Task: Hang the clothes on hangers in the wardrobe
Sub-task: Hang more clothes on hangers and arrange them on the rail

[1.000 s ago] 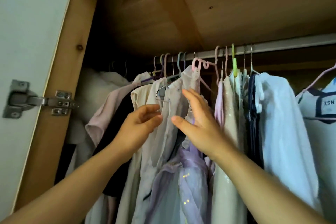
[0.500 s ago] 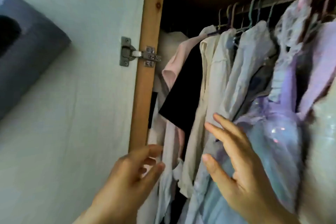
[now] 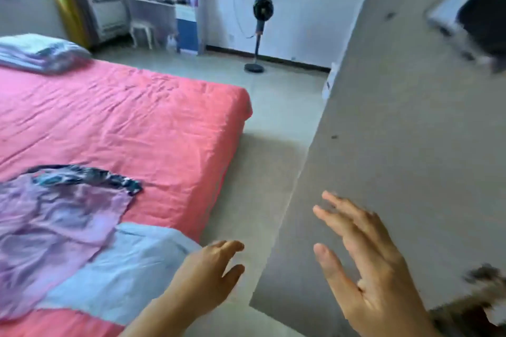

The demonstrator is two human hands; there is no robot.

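We are between garments: both of our hands are empty, and we judge the step in hand to be fetching the next piece from the bed. Our left hand (image 3: 204,273) hangs low near the bed's near right corner, fingers loosely curled and holding nothing. Our right hand (image 3: 364,262) is spread wide in front of the flat grey wardrobe door (image 3: 397,145), which fills the right of the view; whether it touches the panel we cannot tell.

The clothes wait on the bed with the wrinkled coral-pink sheet (image 3: 131,117), at the near left: a crumpled lilac garment (image 3: 54,221) with a dark patterned piece (image 3: 90,176) at its far edge, and a pale blue-grey garment (image 3: 115,271) nearest our left hand, partly under the lilac one.

No hanger shows, and the wardrobe's inside is out of view. The next move likely calls for reaching left and gathering one garment.
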